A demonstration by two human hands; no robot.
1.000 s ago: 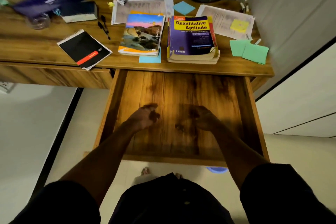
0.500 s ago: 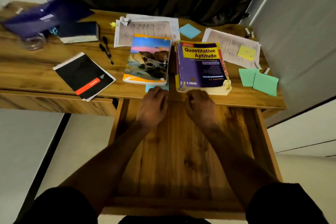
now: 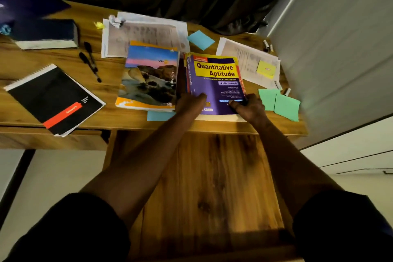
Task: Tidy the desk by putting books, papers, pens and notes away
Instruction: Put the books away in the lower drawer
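A thick purple and yellow "Quantitative Aptitude" book lies near the desk's front edge. My left hand grips its near left corner and my right hand grips its near right corner. To its left lies a landscape-cover book over a blue note. A black spiral notepad sits at the front left, two black pens behind it. Printed papers and more sheets with a yellow note lie further back. Green notes are at the right edge.
An open wooden drawer extends toward me below the desk. A dark thick book and a purple object sit at the far left. A blue note and crumpled paper lie at the back. A wall panel stands right.
Both hands rose from inside the drawer, reached forward over the desk edge, and now hold the near corners of the Quantitative Aptitude book. The view moved closer to the desk.
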